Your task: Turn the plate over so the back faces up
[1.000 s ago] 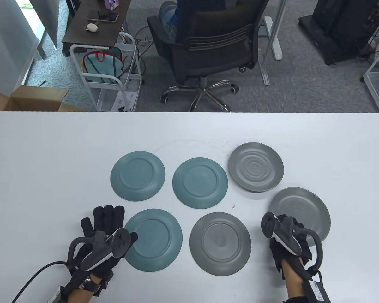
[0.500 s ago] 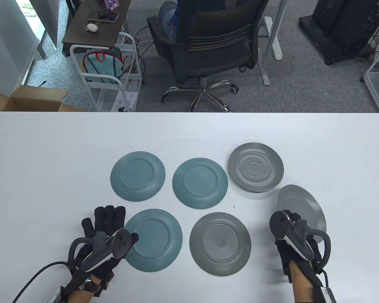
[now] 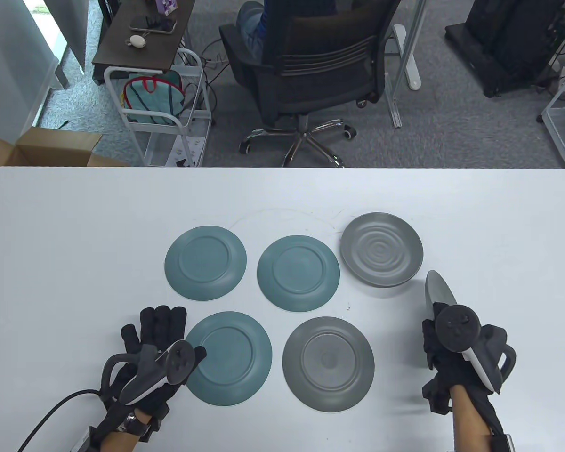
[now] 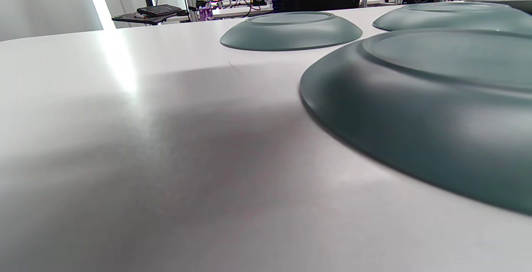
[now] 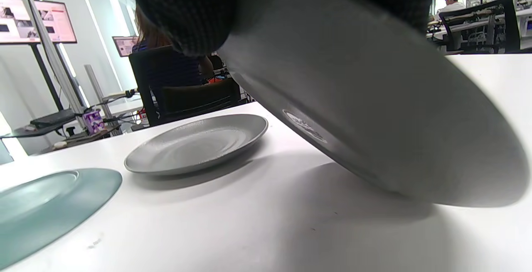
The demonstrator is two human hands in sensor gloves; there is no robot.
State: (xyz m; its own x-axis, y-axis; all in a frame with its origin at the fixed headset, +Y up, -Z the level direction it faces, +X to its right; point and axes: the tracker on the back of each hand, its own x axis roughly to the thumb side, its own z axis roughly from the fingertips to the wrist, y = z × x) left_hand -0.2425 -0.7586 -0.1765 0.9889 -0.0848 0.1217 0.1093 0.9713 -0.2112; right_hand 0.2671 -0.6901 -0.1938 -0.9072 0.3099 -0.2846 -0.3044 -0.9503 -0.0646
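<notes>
Plate (image 3: 437, 288) on edge in R hand (image 3: 456, 358); 3 teal, 2 grey flat.

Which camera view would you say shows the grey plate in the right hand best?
The right wrist view: the tilted grey plate fills it, underside facing the camera. The table view shows it nearly edge-on above the right hand; the left wrist view misses it.

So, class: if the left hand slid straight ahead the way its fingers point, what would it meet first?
Probably nothing close: the left hand points up the bare table, passing left of the far-left teal plate. Depth is uncertain.
</notes>
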